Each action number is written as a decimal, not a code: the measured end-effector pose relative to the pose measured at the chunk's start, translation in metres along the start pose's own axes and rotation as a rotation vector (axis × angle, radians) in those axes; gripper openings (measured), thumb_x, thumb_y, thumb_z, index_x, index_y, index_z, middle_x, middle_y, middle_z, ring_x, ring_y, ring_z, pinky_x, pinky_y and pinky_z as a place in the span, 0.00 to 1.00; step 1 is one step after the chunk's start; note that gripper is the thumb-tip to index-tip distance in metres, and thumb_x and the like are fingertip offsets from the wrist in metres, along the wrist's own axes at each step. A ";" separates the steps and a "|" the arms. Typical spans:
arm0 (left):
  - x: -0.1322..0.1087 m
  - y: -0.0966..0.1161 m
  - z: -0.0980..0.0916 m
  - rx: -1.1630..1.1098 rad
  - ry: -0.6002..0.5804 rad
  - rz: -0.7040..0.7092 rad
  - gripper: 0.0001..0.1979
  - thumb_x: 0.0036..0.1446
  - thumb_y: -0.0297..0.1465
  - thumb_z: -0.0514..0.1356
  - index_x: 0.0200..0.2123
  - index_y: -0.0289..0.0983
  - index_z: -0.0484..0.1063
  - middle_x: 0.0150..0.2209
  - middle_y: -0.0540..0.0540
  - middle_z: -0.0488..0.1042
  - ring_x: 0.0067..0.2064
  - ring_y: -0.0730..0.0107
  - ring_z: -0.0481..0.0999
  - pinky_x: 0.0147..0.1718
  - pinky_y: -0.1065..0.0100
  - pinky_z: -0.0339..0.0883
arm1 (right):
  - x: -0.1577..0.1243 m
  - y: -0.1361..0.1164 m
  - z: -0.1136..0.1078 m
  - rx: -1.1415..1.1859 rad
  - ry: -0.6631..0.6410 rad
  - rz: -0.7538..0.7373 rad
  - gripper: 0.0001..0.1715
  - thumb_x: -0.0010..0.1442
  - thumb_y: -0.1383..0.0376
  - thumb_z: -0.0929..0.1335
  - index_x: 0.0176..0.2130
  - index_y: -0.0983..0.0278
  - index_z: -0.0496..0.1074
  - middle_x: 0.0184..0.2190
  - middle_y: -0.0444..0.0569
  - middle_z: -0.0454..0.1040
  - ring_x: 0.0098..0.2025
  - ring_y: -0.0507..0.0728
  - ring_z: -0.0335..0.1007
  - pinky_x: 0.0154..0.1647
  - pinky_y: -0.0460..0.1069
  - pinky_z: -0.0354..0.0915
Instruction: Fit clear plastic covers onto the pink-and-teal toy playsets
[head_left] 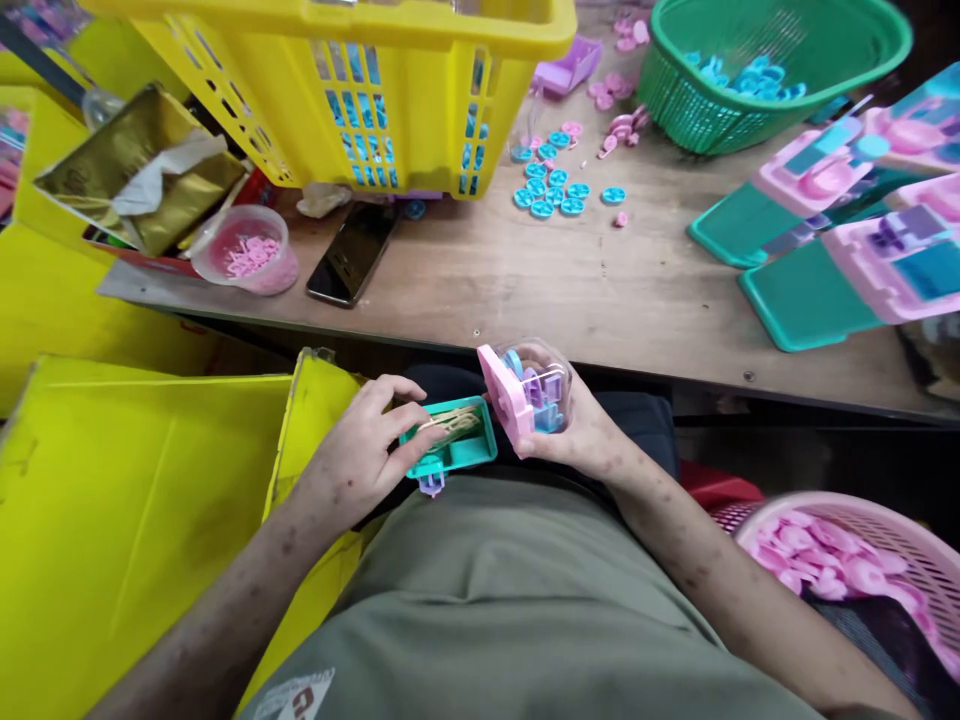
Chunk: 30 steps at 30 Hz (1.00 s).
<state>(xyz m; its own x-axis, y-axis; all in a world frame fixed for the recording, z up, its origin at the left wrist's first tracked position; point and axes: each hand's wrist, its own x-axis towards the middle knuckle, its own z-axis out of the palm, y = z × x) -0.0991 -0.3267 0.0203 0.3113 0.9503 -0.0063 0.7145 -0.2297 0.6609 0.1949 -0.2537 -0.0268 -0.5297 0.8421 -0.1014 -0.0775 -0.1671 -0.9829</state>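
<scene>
Over my lap, my left hand (pixel 375 435) reaches into a small green tray (pixel 484 440), its thumb and fingers closed on tan rubber bands (pixel 456 425) lying inside. A small purple piece (pixel 432 485) hangs at the tray's lower edge. Just right of the tray, my right hand (pixel 581 430) is wrapped round a toy with a pink base (pixel 504 400) and a clear cover. Blue and purple parts (pixel 544 385) show through that cover. The pink base is tilted and faces the tray.
On the table (pixel 637 300) stand a yellow basket (pixel 337 25), a green basket (pixel 780 120), a phone (pixel 354 252), a tub of pink pieces (pixel 251 255), blue discs (pixel 556 180) and green-and-pink toys (pixel 817 280). A pink basket (pixel 922 560) is at right, yellow boxes (pixel 135 500) at left.
</scene>
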 end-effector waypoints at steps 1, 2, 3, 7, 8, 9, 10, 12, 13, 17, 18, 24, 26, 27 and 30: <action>-0.001 0.000 0.000 0.006 0.027 0.008 0.15 0.82 0.37 0.58 0.45 0.40 0.83 0.58 0.40 0.78 0.60 0.54 0.81 0.64 0.51 0.79 | 0.001 0.000 -0.001 0.002 -0.010 -0.002 0.57 0.47 0.40 0.91 0.63 0.54 0.72 0.64 0.57 0.77 0.68 0.74 0.76 0.74 0.70 0.72; -0.002 0.000 0.000 0.007 0.058 0.021 0.14 0.82 0.36 0.58 0.46 0.40 0.83 0.58 0.39 0.78 0.61 0.54 0.82 0.64 0.51 0.80 | 0.002 -0.001 -0.001 0.008 -0.014 -0.004 0.56 0.47 0.41 0.91 0.63 0.54 0.72 0.64 0.57 0.77 0.69 0.74 0.76 0.74 0.71 0.72; -0.002 0.000 0.001 -0.002 0.092 0.031 0.12 0.81 0.34 0.59 0.47 0.40 0.83 0.59 0.40 0.79 0.60 0.55 0.82 0.64 0.51 0.80 | 0.002 0.000 -0.002 0.014 -0.012 -0.006 0.56 0.46 0.42 0.92 0.63 0.54 0.72 0.64 0.57 0.77 0.69 0.74 0.75 0.74 0.71 0.72; -0.007 0.002 0.009 -0.134 0.248 0.007 0.07 0.78 0.28 0.63 0.49 0.43 0.83 0.57 0.43 0.81 0.58 0.60 0.85 0.62 0.54 0.83 | 0.001 0.002 -0.004 0.014 0.001 0.007 0.60 0.46 0.45 0.92 0.67 0.51 0.70 0.68 0.56 0.74 0.73 0.75 0.72 0.75 0.71 0.71; -0.009 0.002 0.012 -0.174 0.262 -0.022 0.07 0.77 0.28 0.64 0.49 0.43 0.83 0.57 0.43 0.82 0.59 0.59 0.85 0.62 0.55 0.84 | 0.000 0.002 -0.004 0.018 0.003 0.010 0.61 0.46 0.45 0.92 0.68 0.51 0.69 0.68 0.56 0.74 0.74 0.75 0.71 0.76 0.71 0.71; -0.011 0.001 0.014 -0.198 0.251 -0.050 0.06 0.77 0.28 0.65 0.47 0.43 0.83 0.58 0.42 0.82 0.61 0.58 0.85 0.62 0.54 0.84 | -0.001 0.002 -0.004 0.022 0.006 0.013 0.61 0.46 0.45 0.92 0.68 0.50 0.69 0.69 0.56 0.74 0.74 0.75 0.72 0.76 0.72 0.71; -0.013 0.001 0.016 -0.198 0.224 -0.067 0.06 0.76 0.30 0.65 0.45 0.42 0.84 0.61 0.41 0.82 0.63 0.55 0.85 0.63 0.53 0.84 | -0.002 0.002 -0.004 0.025 0.008 0.018 0.61 0.46 0.46 0.92 0.69 0.50 0.69 0.69 0.56 0.74 0.74 0.75 0.72 0.77 0.72 0.70; -0.017 -0.001 0.020 -0.137 0.157 -0.052 0.07 0.76 0.33 0.67 0.41 0.41 0.83 0.66 0.39 0.80 0.66 0.50 0.84 0.64 0.49 0.83 | -0.004 0.002 -0.004 0.026 0.012 0.031 0.61 0.47 0.47 0.92 0.69 0.50 0.69 0.69 0.56 0.74 0.74 0.75 0.72 0.77 0.72 0.69; -0.018 -0.002 0.021 -0.091 0.151 -0.023 0.07 0.76 0.34 0.67 0.42 0.41 0.83 0.67 0.39 0.79 0.66 0.50 0.84 0.66 0.48 0.83 | -0.004 0.001 -0.004 0.023 0.009 0.036 0.60 0.47 0.47 0.92 0.69 0.51 0.69 0.70 0.56 0.74 0.75 0.75 0.72 0.78 0.72 0.69; -0.016 -0.002 0.023 0.024 0.257 0.057 0.09 0.77 0.32 0.67 0.57 0.42 0.80 0.67 0.39 0.78 0.64 0.53 0.84 0.66 0.49 0.82 | -0.003 -0.004 -0.005 -0.031 -0.036 -0.003 0.58 0.49 0.48 0.92 0.68 0.52 0.70 0.70 0.56 0.76 0.73 0.72 0.74 0.78 0.67 0.70; -0.012 -0.002 0.023 0.038 0.248 0.050 0.11 0.77 0.31 0.67 0.59 0.43 0.79 0.65 0.40 0.79 0.62 0.54 0.84 0.65 0.49 0.83 | -0.003 -0.006 -0.005 -0.062 -0.049 -0.020 0.57 0.50 0.48 0.92 0.68 0.53 0.70 0.70 0.56 0.77 0.72 0.72 0.75 0.77 0.66 0.71; 0.007 -0.006 0.018 -0.283 0.118 -0.084 0.19 0.73 0.38 0.71 0.62 0.42 0.77 0.63 0.39 0.79 0.62 0.53 0.85 0.63 0.52 0.84 | -0.001 -0.033 0.002 -0.460 -0.129 -0.187 0.55 0.56 0.48 0.89 0.73 0.52 0.71 0.69 0.56 0.78 0.68 0.73 0.79 0.74 0.66 0.74; 0.007 -0.011 0.017 -0.502 0.080 -0.130 0.21 0.75 0.43 0.69 0.64 0.42 0.78 0.66 0.38 0.78 0.65 0.53 0.83 0.64 0.54 0.83 | -0.001 -0.048 0.009 -0.671 -0.195 -0.178 0.55 0.60 0.53 0.87 0.77 0.51 0.69 0.70 0.56 0.77 0.68 0.73 0.79 0.72 0.67 0.76; 0.006 -0.013 0.017 -0.571 0.080 -0.165 0.20 0.76 0.45 0.67 0.62 0.42 0.80 0.66 0.38 0.78 0.66 0.53 0.83 0.64 0.54 0.82 | 0.000 -0.054 0.012 -0.769 -0.226 -0.158 0.56 0.61 0.56 0.86 0.79 0.51 0.67 0.70 0.56 0.77 0.67 0.72 0.80 0.70 0.67 0.78; 0.003 -0.018 0.022 -0.621 0.092 -0.308 0.20 0.73 0.50 0.69 0.54 0.41 0.84 0.60 0.39 0.82 0.63 0.50 0.83 0.65 0.52 0.81 | 0.002 -0.068 0.021 -0.989 -0.280 -0.104 0.61 0.62 0.60 0.85 0.83 0.52 0.63 0.66 0.56 0.78 0.63 0.71 0.82 0.65 0.66 0.82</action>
<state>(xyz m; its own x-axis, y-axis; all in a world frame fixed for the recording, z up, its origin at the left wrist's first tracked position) -0.0972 -0.3247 -0.0082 0.0780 0.9731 -0.2166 0.2627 0.1895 0.9461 0.1817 -0.2516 0.0432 -0.7478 0.6573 -0.0936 0.5278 0.5029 -0.6845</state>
